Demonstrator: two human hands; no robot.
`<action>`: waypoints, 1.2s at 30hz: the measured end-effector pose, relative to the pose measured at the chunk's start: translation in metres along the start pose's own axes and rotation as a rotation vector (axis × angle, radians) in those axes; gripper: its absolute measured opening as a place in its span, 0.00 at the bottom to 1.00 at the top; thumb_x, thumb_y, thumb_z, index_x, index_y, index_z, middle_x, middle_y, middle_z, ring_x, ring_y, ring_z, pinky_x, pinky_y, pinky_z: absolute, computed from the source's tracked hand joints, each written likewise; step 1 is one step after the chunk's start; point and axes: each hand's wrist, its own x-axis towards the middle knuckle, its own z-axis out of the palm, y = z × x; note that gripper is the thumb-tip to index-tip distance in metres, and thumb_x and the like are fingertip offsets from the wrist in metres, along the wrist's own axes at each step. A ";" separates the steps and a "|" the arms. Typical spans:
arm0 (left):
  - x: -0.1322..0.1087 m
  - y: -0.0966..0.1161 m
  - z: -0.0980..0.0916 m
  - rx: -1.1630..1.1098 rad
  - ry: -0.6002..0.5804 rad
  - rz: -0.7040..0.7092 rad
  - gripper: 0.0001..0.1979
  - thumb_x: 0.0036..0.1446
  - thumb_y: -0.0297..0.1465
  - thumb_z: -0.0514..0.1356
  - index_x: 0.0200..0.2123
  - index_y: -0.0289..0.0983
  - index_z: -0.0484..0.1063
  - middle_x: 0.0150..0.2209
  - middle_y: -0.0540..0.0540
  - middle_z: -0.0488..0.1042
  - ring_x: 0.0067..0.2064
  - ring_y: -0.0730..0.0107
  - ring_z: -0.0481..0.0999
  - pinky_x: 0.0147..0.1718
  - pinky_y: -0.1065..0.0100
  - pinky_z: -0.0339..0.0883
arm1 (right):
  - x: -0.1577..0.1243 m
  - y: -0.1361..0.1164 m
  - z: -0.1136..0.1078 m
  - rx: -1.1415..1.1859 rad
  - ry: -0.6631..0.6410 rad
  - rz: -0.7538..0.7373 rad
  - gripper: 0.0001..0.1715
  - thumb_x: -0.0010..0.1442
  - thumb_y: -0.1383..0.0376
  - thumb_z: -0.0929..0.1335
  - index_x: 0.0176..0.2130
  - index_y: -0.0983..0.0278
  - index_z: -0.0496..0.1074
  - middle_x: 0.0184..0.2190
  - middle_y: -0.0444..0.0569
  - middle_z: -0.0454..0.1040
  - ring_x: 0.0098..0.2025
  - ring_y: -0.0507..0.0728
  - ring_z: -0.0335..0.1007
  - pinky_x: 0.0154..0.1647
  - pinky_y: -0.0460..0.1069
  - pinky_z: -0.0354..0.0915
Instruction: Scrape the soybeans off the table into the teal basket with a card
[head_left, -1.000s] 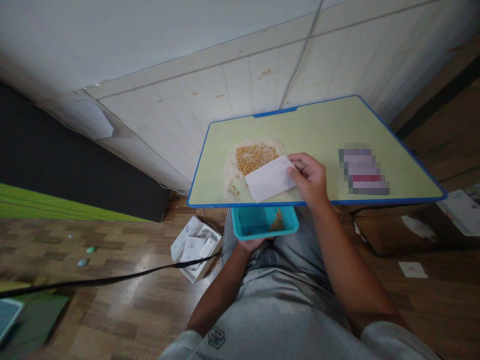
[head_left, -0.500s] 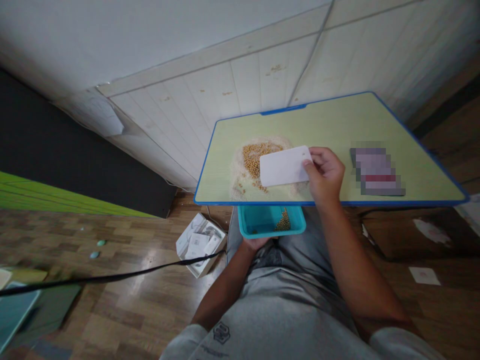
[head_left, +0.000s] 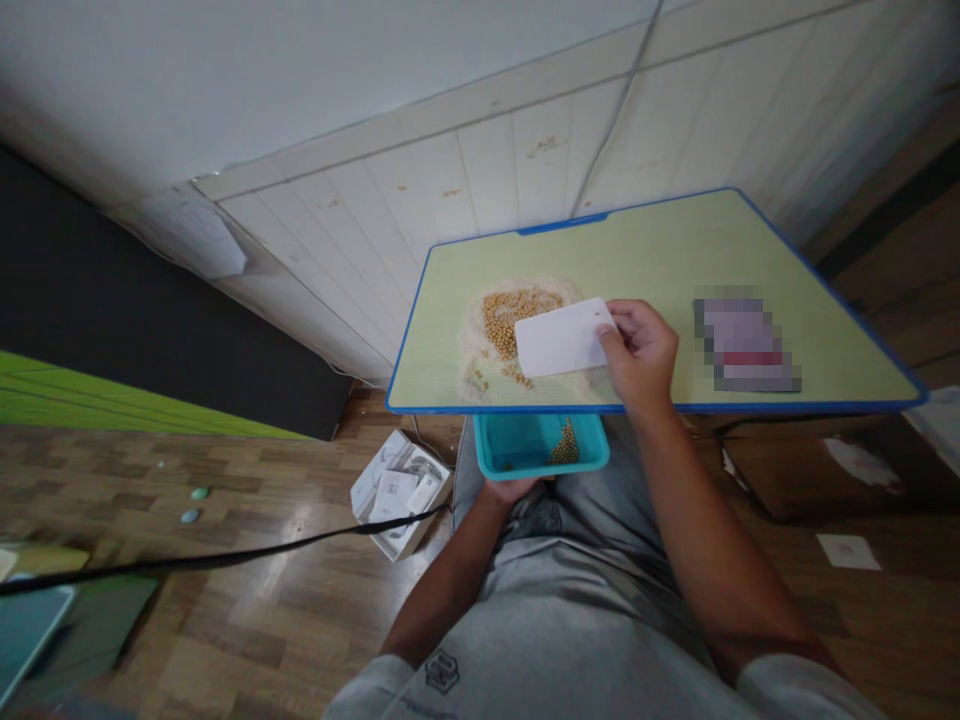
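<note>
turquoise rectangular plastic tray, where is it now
In the head view, the turquoise rectangular plastic tray is slightly right of centre, just below the near edge of the pale green, blue-rimmed table, with the left hand under it.

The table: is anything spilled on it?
Looks like it: golden beans and pale grains lie loose together on the left of the table, a few beans straying toward its front edge. No dish holds them, while the teal tray below has similar beans inside.
</note>
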 end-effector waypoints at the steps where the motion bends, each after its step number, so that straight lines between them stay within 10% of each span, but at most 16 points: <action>1: 0.001 0.000 -0.001 -0.025 -0.005 -0.006 0.34 0.82 0.58 0.52 0.64 0.50 0.93 0.85 0.44 0.83 0.91 0.33 0.72 0.89 0.27 0.69 | 0.000 0.000 -0.001 0.009 -0.012 0.007 0.25 0.73 0.38 0.83 0.49 0.54 0.85 0.43 0.51 0.93 0.43 0.67 0.93 0.39 0.55 0.83; 36: 0.001 0.000 -0.001 0.050 -0.022 -0.005 0.41 0.80 0.63 0.50 0.73 0.48 0.88 0.83 0.37 0.85 0.89 0.27 0.75 0.87 0.28 0.70 | -0.001 -0.013 0.000 0.068 -0.055 0.081 0.16 0.64 0.49 0.83 0.45 0.55 0.87 0.36 0.48 0.92 0.35 0.64 0.88 0.33 0.53 0.77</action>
